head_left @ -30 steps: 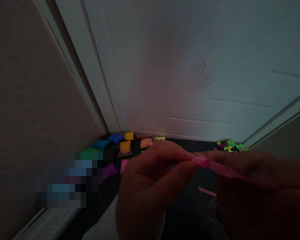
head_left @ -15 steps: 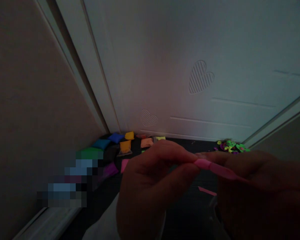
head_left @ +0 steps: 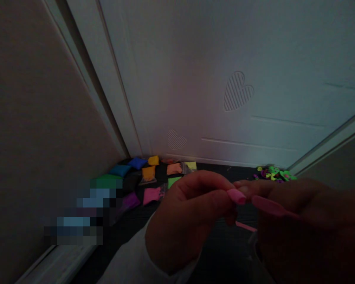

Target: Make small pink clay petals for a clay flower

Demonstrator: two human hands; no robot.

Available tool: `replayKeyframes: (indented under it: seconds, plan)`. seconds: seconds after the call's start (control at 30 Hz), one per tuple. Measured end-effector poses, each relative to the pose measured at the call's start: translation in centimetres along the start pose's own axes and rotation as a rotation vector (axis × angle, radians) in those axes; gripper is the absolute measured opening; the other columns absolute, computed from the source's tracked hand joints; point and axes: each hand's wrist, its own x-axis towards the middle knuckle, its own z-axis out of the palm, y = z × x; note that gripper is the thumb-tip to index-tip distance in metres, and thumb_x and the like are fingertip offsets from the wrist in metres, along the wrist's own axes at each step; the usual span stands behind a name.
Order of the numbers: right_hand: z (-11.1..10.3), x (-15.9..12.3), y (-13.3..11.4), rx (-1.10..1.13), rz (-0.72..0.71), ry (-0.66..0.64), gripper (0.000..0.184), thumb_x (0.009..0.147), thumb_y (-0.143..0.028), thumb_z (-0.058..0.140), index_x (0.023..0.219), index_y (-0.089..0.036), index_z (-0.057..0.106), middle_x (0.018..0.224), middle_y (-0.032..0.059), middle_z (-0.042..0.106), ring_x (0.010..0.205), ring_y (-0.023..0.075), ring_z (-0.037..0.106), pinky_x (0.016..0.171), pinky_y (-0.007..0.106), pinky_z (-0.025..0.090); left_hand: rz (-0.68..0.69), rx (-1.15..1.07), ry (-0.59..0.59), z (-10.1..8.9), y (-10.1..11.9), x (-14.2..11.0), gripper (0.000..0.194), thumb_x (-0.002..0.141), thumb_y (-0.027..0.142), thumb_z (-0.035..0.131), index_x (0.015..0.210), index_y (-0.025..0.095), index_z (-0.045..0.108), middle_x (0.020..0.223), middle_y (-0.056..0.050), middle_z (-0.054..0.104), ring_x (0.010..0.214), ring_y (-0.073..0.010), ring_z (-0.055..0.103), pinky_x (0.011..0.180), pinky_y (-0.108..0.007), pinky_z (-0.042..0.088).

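Observation:
My left hand [head_left: 192, 217] is closed, its thumb and fingertips pinching a small lump of pink modelling clay [head_left: 237, 196]. Coming in from the right, my right hand [head_left: 310, 213] is wrapped around a pink modelling tool [head_left: 269, 206] with a flat, rounded blade. A small gap separates the blade's tip from the clay. A fingertip of the right hand reaches to the far side of the lump; whether it presses on it is hard to see. The tool's handle is hidden in the dark right hand. Below, a thin pink strip [head_left: 246, 226] lies on the dark surface.
Bags of coloured clay lie at the left and centre, among them a pink bag [head_left: 152, 195], an orange bag [head_left: 148, 173] and a blue bag [head_left: 137, 162]. Green, yellow and purple pieces [head_left: 275, 174] are heaped at the right. A white door panel [head_left: 195, 98] stands behind.
The tool's blade, touching the clay before, now stands apart from it. My left hand has shifted and turned slightly, uncovering the pink and green bags behind it.

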Motion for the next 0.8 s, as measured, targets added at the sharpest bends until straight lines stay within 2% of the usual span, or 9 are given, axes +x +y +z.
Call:
replayKeyframes:
  seconds: [0.13, 0.23, 0.33, 0.53, 0.8]
  plan:
    - [0.1, 0.0, -0.3, 0.004, 0.024, 0.049, 0.016, 0.064, -0.038, 0.051, 0.068, -0.024, 0.054, 0.066, 0.0017, 0.057, 0.066, 0.0198, 0.054, 0.062, 0.037, 0.044, -0.051, -0.072, -0.093, -0.4, 0.1, 0.0, 0.002, 0.060, 0.021, 0.056, 0.061, 0.020, 0.057, 0.061, 0.003, 0.050, 0.058, -0.0075, 0.048, 0.054, -0.020, 0.038]
    - [-0.3, -0.1, -0.3, 0.023, 0.013, 0.016, 0.016, 0.063, -0.038, 0.052, 0.070, -0.024, 0.054, 0.067, 0.0016, 0.056, 0.066, 0.0194, 0.054, 0.061, 0.037, 0.045, -0.087, -0.085, -0.160, -0.8, 0.4, 0.0, 0.002, 0.059, 0.019, 0.057, 0.061, 0.019, 0.057, 0.061, 0.003, 0.050, 0.060, -0.0071, 0.048, 0.055, -0.020, 0.037]
    - [-0.8, -0.3, 0.0, 0.042, -0.031, -0.015, 0.016, 0.063, -0.037, 0.053, 0.074, -0.025, 0.054, 0.068, 0.0009, 0.056, 0.067, 0.0186, 0.054, 0.062, 0.037, 0.044, -0.048, -0.054, -0.200, -1.1, 0.6, 0.1, 0.002, 0.058, 0.020, 0.058, 0.060, 0.019, 0.057, 0.062, 0.003, 0.050, 0.060, -0.0073, 0.048, 0.057, -0.021, 0.038]
    - [-0.7, -0.2, 0.4, 0.051, -0.193, -0.039, 0.017, 0.066, -0.037, 0.051, 0.077, -0.026, 0.052, 0.072, -0.0006, 0.056, 0.064, 0.0150, 0.053, 0.063, 0.035, 0.044, -0.020, 0.031, -0.181, -1.3, 0.7, 0.3, 0.009, 0.056, 0.025, 0.059, 0.060, 0.018, 0.055, 0.057, 0.002, 0.049, 0.059, -0.0096, 0.048, 0.056, -0.023, 0.038]
    - [-1.1, -0.2, 0.5, 0.005, -0.148, -0.071, 0.017, 0.066, -0.041, 0.049, 0.074, -0.026, 0.052, 0.070, -0.0009, 0.055, 0.066, 0.0163, 0.054, 0.063, 0.034, 0.044, -0.035, 0.044, -0.174, -1.4, 1.0, 0.1, 0.009, 0.056, 0.022, 0.060, 0.058, 0.017, 0.052, 0.059, 0.002, 0.050, 0.061, -0.0102, 0.047, 0.058, -0.025, 0.037]
